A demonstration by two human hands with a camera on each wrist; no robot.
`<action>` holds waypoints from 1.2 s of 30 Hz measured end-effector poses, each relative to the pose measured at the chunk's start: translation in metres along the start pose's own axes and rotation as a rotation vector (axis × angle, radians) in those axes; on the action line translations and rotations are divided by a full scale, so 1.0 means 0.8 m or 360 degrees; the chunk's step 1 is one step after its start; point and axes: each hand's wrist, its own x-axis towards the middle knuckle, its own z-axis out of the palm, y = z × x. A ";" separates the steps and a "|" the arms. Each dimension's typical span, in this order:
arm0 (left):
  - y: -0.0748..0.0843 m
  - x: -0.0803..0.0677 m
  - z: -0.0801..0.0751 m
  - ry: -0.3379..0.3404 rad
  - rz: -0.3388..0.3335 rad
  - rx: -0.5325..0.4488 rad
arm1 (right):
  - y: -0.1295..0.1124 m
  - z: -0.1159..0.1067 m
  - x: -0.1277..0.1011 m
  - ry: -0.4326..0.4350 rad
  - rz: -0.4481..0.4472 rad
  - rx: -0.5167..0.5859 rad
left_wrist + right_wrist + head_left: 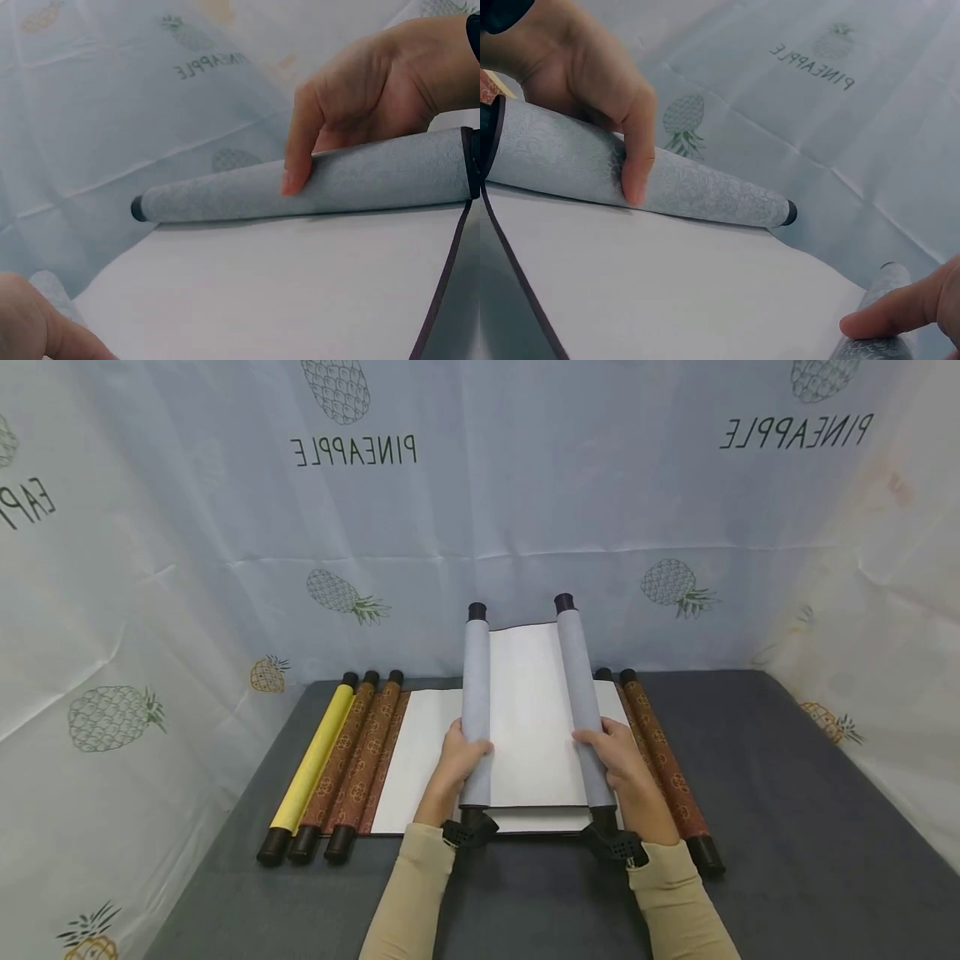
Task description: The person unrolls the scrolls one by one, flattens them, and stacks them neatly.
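Observation:
A scroll with light grey-blue patterned backing is partly unrolled, its white sheet point(531, 718) showing between two rolls with black end knobs. My left hand point(459, 762) grips the left roll point(477, 681), thumb over its inner side. The right roll point(576, 668) is held by my right hand point(621, 758), its thumb also on top. From the left wrist, the right roll point(232, 191) lies beneath the right thumb. From the right wrist, the left roll point(705, 191) runs under the left thumb. The scroll is tilted, raised above another open scroll with a white sheet point(416, 760).
Brown flower-patterned rolls point(369, 756) lie left of the open sheet, beside a yellow roll point(315, 760). More brown rolls point(663, 756) lie to the right. All are on a dark grey table point(810, 810). A pineapple-print cloth point(525, 510) hangs behind and along both sides.

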 end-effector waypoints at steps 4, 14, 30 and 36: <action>-0.001 0.002 0.004 0.0034 -0.0012 -0.0042 | 0.000 0.003 0.001 0.0068 -0.0003 0.0010; 0.003 -0.006 0.005 0.0106 0.0076 -0.0046 | 0.006 0.006 0.005 0.0138 0.0044 0.0012; 0.005 -0.002 -0.011 0.0072 0.0063 -0.0087 | 0.004 -0.009 0.008 0.0138 0.0096 -0.0074; 0.000 -0.002 -0.014 0.0075 0.0097 -0.0070 | 0.006 -0.012 0.004 0.0098 0.0067 -0.0096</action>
